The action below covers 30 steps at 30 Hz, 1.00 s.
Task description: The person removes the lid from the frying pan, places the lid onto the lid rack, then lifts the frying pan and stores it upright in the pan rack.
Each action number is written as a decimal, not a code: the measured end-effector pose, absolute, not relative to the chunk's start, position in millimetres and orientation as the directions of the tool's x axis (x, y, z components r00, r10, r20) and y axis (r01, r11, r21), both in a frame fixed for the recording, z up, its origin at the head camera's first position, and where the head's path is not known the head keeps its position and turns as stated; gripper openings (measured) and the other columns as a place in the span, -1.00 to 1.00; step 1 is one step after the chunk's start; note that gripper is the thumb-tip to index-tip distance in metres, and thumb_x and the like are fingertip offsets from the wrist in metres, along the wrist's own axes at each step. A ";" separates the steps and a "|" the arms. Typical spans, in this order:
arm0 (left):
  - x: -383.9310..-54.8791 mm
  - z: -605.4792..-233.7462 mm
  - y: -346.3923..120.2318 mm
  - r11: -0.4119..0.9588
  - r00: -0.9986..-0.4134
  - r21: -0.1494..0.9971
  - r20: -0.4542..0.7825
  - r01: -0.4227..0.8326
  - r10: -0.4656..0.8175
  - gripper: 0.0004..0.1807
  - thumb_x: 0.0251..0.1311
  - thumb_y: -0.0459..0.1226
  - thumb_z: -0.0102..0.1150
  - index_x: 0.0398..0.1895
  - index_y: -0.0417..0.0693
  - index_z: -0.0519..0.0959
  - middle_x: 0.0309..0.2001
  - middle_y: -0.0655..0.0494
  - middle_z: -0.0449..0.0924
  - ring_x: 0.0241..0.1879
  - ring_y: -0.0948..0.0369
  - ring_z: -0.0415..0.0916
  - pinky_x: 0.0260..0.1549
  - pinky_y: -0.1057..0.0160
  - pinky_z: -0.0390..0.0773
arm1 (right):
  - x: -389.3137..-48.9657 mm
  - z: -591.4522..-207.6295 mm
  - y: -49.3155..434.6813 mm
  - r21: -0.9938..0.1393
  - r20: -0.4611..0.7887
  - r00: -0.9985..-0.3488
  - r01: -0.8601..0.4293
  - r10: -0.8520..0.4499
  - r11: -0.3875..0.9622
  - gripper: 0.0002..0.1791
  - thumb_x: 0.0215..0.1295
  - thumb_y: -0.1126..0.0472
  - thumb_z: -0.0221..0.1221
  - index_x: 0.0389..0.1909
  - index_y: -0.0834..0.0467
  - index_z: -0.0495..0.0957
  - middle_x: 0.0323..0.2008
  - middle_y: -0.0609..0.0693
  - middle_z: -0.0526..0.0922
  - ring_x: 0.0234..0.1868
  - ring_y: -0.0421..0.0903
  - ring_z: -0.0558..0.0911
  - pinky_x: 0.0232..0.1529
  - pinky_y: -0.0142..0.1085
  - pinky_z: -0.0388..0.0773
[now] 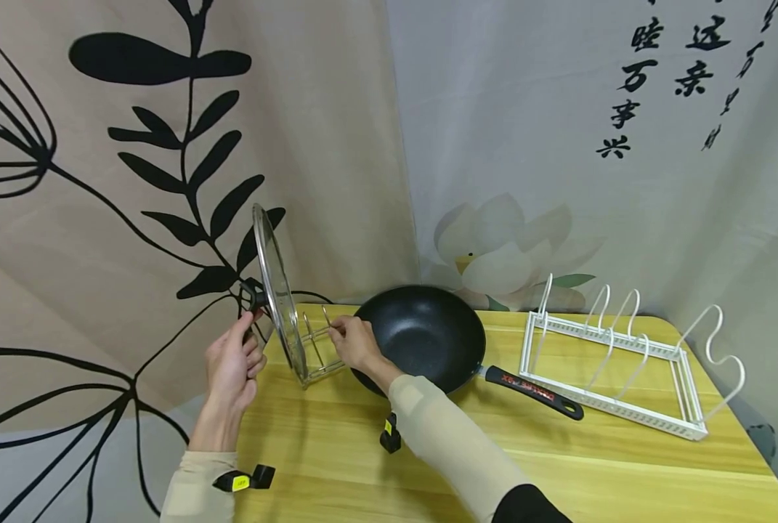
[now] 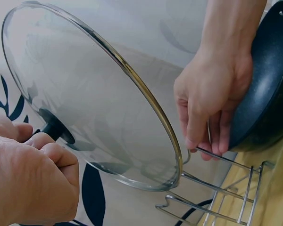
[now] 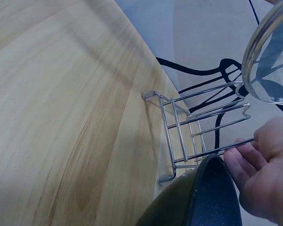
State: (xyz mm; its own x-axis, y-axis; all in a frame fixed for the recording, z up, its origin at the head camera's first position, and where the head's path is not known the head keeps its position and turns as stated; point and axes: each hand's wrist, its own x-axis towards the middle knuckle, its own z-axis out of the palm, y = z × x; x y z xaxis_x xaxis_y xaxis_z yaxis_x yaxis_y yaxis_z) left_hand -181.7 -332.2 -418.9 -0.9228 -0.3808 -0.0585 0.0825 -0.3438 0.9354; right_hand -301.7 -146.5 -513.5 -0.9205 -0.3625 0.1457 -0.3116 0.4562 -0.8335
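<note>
My left hand (image 1: 232,363) grips the black knob (image 2: 59,128) of a round glass lid (image 2: 108,94) with a metal rim. The lid stands nearly on edge, its lower rim at the metal wire rack (image 3: 178,129) on the table's left end. With its fingertips, my right hand (image 1: 357,343) pinches an upright wire of that rack, on the side near the wok. A black wok (image 1: 421,338) lies right beside the rack, facing up, its handle (image 1: 532,392) pointing right. In the head view my right hand and forearm cover part of the wok's left rim.
A white rack (image 1: 630,412) with curved wire dividers stands on the right of the wooden table (image 1: 336,457), past the wok's handle. Behind the table hangs a printed cloth (image 1: 336,145) with leaves, a flower and writing. Small black devices with yellow labels are at both wrists.
</note>
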 end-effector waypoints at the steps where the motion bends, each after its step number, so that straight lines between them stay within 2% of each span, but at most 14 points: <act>1: -181.5 -419.1 -332.1 -0.344 -0.922 0.935 -0.061 0.081 -0.383 -0.68 0.71 -0.01 0.22 0.18 0.01 0.77 -0.69 0.36 0.19 -0.75 0.43 0.11 -0.56 0.32 -0.06 | -302.0 -514.1 -147.0 -0.832 0.148 -0.922 -0.311 -0.358 0.459 -0.69 0.79 0.13 0.17 0.29 0.12 0.77 0.07 0.03 0.89 0.01 -0.07 0.85 0.00 -0.21 0.82; 11: -181.6 -419.4 -332.6 -0.333 -0.919 0.940 -0.068 0.071 -0.388 -0.72 0.71 0.01 0.22 0.12 0.09 0.78 -0.70 0.37 0.18 -0.75 0.43 0.11 -0.57 0.32 -0.06 | -304.4 -516.9 -149.0 -0.818 0.149 -0.929 -0.308 -0.338 0.486 -0.74 0.77 0.11 0.21 0.16 0.07 0.83 0.00 -0.01 0.91 -0.11 -0.14 0.83 -0.06 -0.22 0.81; 15: -182.3 -419.0 -332.9 -0.340 -0.918 0.938 -0.070 0.073 -0.389 -0.72 0.71 0.01 0.22 0.11 0.07 0.78 -0.70 0.37 0.18 -0.75 0.43 0.10 -0.58 0.33 -0.06 | -305.1 -516.4 -148.6 -0.807 0.164 -0.926 -0.324 -0.341 0.493 -0.76 0.76 0.11 0.22 0.11 0.05 0.85 -0.08 -0.03 0.91 -0.25 -0.23 0.75 -0.13 -0.28 0.75; 19: -182.9 -418.4 -333.0 -0.350 -0.920 0.934 -0.071 0.075 -0.386 -0.70 0.70 0.01 0.23 0.15 0.05 0.77 -0.70 0.37 0.18 -0.75 0.43 0.10 -0.55 0.31 -0.07 | -305.1 -516.2 -147.2 -0.808 0.165 -0.921 -0.331 -0.352 0.488 -0.76 0.78 0.11 0.19 0.05 0.04 0.84 -0.37 -0.08 0.79 -0.50 -0.26 0.53 -0.29 -0.35 0.56; 22: -184.4 -417.5 -332.5 -0.356 -0.919 0.932 -0.076 0.073 -0.387 -0.68 0.71 0.01 0.22 0.18 0.03 0.75 -0.69 0.36 0.18 -0.75 0.42 0.10 -0.55 0.31 -0.07 | -305.2 -515.8 -145.8 -0.812 0.158 -0.920 -0.328 -0.359 0.483 -0.75 0.78 0.12 0.18 0.03 0.04 0.84 -0.52 -0.11 0.65 -0.59 -0.24 0.41 -0.35 -0.37 0.45; 27: -188.5 -414.2 -329.8 -0.372 -0.914 0.926 -0.099 0.059 -0.393 -0.67 0.71 0.00 0.22 0.22 0.02 0.73 -0.68 0.36 0.18 -0.74 0.42 0.09 -0.59 0.36 -0.02 | -305.6 -514.5 -144.6 -0.815 0.152 -0.918 -0.327 -0.367 0.479 -0.75 0.79 0.13 0.17 -0.02 0.06 0.83 -0.55 -0.13 0.59 -0.60 -0.23 0.39 -0.36 -0.38 0.43; 30: -190.8 -413.2 -328.1 -0.375 -0.913 0.925 -0.100 0.061 -0.396 -0.70 0.72 -0.01 0.21 0.16 0.02 0.73 -0.67 0.36 0.19 -0.74 0.42 0.09 -0.61 0.38 -0.01 | -306.1 -514.5 -144.4 -0.815 0.155 -0.917 -0.329 -0.368 0.477 -0.75 0.78 0.14 0.17 -0.04 0.05 0.83 -0.56 -0.13 0.58 -0.60 -0.23 0.39 -0.34 -0.37 0.45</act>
